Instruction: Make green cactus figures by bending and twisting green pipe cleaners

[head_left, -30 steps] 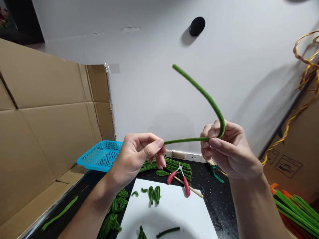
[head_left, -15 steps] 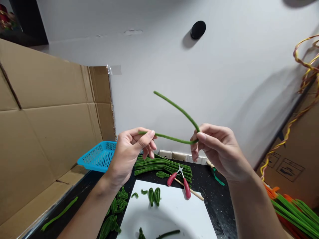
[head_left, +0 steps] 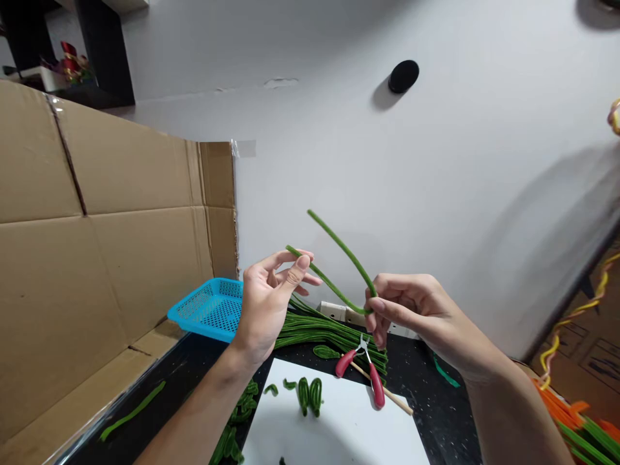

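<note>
A green pipe cleaner [head_left: 341, 248], bent into a narrow V, hangs in the air between my two hands. My right hand [head_left: 411, 310] pinches it at the bend with thumb and forefinger. Near one free end, my left hand [head_left: 276, 290] grips it between thumb and fingers; the other end points up and is loose. Below lies a white board [head_left: 300, 439] with two looped dark green pipe-cleaner pieces [head_left: 310, 396] and small curled scraps [head_left: 271, 389]. Red-handled cutting pliers [head_left: 376, 385] rest at its far edge, across a thin wooden stick [head_left: 397, 402].
Behind the board lies a bundle of green pipe cleaners [head_left: 320, 329], with a blue basket [head_left: 206, 313] to its left. Shaped green pieces [head_left: 242, 407] are heaped left of the board. Cardboard [head_left: 145, 239] walls the left side. Orange and green stems [head_left: 566, 407] lie at right.
The pipe cleaner's two arms have come closer together as my right hand lowered with the bend. My left hand's end tilts up more. The whole view has shifted slightly.
</note>
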Demonstrator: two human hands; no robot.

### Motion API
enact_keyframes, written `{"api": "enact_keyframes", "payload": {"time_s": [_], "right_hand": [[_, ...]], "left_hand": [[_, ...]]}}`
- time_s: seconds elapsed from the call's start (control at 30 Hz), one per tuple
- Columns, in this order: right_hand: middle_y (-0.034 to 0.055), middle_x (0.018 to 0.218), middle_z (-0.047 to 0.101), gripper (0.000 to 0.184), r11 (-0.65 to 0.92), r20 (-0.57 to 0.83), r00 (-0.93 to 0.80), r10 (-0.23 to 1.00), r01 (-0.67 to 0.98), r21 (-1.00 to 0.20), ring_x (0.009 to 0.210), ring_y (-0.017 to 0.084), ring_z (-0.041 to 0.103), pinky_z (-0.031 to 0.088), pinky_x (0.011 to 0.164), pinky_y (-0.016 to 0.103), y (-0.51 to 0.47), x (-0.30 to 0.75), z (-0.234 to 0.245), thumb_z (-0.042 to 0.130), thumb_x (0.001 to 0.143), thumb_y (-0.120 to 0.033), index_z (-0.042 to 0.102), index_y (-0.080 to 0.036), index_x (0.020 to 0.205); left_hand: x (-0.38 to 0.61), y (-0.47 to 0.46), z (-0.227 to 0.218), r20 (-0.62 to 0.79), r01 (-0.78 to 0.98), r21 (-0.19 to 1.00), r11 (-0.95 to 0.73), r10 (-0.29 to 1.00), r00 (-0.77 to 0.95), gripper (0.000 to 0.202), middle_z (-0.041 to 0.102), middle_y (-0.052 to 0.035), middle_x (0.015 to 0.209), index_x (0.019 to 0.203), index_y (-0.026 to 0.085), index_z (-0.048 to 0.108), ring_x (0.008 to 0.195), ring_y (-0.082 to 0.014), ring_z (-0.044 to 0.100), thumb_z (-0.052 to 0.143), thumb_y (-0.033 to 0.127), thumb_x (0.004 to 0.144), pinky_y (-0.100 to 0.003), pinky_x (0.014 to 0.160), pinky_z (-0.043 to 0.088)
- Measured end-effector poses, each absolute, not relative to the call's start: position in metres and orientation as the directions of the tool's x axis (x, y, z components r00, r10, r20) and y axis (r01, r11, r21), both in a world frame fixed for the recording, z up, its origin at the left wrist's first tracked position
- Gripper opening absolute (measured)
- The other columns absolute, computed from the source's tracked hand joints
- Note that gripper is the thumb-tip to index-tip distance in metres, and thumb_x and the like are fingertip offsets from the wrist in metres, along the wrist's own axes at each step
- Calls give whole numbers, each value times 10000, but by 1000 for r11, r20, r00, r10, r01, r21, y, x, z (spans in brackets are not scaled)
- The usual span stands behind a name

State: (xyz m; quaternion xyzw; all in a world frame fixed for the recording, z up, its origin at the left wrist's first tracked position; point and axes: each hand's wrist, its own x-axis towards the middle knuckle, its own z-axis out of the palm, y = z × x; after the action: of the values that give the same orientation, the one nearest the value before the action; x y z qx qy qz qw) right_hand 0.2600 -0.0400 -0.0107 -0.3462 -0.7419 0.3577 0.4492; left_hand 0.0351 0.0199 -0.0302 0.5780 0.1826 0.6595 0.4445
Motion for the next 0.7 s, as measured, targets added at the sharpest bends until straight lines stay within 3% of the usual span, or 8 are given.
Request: {"api": "enact_keyframes", "payload": {"time_s": [0.13,0.33,0.7], "right_hand": [[44,711,722,323,505,395,-369,841,275,-818,604,162,732,597,572,240,-39,258,-12,768,962,-418,698,-172,764],[35,681,707,341,478,308,-438,845,359,-802,617,173,753,548,567,232,-39,253,-12,729,981,-437,723,-170,769],[51,679,736,344,394,195,-477,857,365,-844,620,189,770,534,542,246,-33,242,-16,720,983,-434,705,-168,766]], "left_hand": [[35,19,-32,642,-376,721,-582,766,47,220,782,-49,1105,960,203,786,826,-157,770,803,421,937,-254,689,606],[38,17,-33,726,-363,641,-676,688,3,158,775,-32,1018,931,207,732,981,-168,756,730,344,1009,-306,952,585],[47,8,-38,728,-326,627,-707,681,-75,161,795,-55,1058,989,197,650,1006,-204,786,633,335,1070,-349,985,590]]}}
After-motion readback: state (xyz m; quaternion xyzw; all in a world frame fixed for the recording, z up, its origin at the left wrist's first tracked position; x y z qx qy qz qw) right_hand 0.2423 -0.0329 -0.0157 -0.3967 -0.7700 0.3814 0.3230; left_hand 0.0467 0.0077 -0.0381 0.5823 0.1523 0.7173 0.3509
